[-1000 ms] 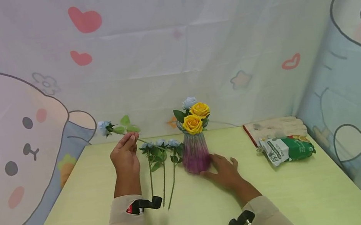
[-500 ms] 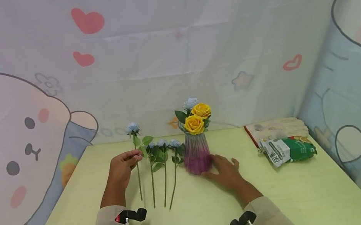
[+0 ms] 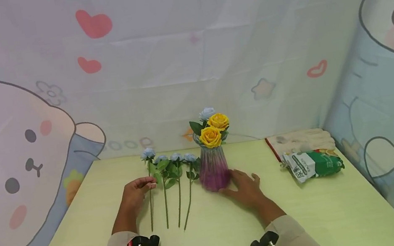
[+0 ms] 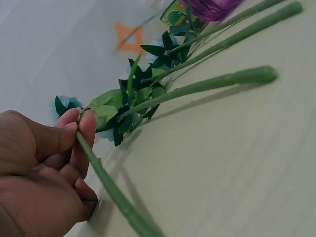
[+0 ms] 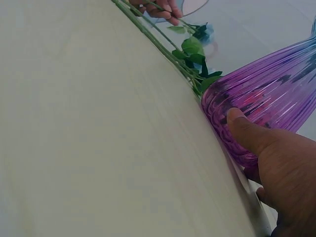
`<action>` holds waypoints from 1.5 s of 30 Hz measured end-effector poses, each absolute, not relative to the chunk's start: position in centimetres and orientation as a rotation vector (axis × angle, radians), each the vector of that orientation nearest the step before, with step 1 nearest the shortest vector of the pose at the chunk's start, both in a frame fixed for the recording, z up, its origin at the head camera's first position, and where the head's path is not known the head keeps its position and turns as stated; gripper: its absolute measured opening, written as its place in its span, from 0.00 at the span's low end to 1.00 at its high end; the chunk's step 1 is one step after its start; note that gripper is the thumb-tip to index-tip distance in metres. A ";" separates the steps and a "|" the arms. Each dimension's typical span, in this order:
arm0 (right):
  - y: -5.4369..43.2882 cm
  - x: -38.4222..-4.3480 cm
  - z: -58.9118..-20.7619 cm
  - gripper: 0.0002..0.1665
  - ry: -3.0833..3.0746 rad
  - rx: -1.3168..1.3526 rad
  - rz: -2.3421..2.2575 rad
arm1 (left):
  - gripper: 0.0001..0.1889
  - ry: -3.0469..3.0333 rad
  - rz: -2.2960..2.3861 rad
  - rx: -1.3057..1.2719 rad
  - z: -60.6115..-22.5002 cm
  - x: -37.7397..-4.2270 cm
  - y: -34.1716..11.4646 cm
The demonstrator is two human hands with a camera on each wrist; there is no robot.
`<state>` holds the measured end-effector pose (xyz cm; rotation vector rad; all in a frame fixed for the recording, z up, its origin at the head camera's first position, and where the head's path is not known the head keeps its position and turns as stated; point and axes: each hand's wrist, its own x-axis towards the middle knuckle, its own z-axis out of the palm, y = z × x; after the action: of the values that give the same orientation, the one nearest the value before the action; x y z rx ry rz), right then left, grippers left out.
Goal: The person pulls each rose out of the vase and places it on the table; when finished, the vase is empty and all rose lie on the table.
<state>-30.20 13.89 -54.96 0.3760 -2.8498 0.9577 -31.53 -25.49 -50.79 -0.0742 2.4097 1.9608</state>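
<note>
My left hand [image 3: 134, 196] pinches the green stem [image 4: 105, 174] of a blue artificial rose [image 3: 147, 153] between thumb and fingertips, just below its leaves. That rose is at the left end of a row, beside three more blue roses [image 3: 176, 157] lying on the table with their stems toward me. Right of them stands a ribbed glass vase [image 3: 213, 170], purple at the base and clearer above. Two yellow roses [image 3: 210, 137] and a blue rose [image 3: 207, 113] stand in it. My right hand [image 3: 246, 188] holds the vase low down, its thumb against the purple glass [image 5: 266, 98].
On the right of the pale table [image 3: 310, 216] lie a green and white packet [image 3: 314, 163] and off-white gloves [image 3: 306, 139] with a red edge. A printed cloth backdrop [image 3: 173, 67] rises behind the table and along both sides.
My left hand has swung the blue rose from a slant to lengthwise and lowered it beside the other blue roses. My right hand has stayed at the vase.
</note>
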 end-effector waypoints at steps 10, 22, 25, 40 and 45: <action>13.9 -30.2 -55.2 0.52 -2.855 0.377 0.949 | 0.16 2.722 1.675 -0.100 -52.6 -31.8 -25.1; 14.0 -30.5 -55.4 0.52 -2.872 0.382 0.929 | 0.17 2.907 1.538 -0.076 -53.3 -31.9 -25.0; 14.0 -30.4 -55.2 0.52 -2.861 0.383 0.939 | 0.17 2.934 1.518 -0.062 -53.4 -31.9 -24.9; 13.8 -30.3 -55.2 0.52 -2.865 0.377 0.934 | 0.16 2.993 1.637 -0.132 -52.4 -31.2 -24.7; 13.9 -30.3 -55.1 0.52 -2.864 0.378 0.953 | 0.14 3.102 1.718 -0.076 -50.8 -31.3 -23.4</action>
<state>-30.25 13.89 -55.05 0.3781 -2.8635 0.9534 -31.34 -23.44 -50.85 -0.0756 3.1017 1.7184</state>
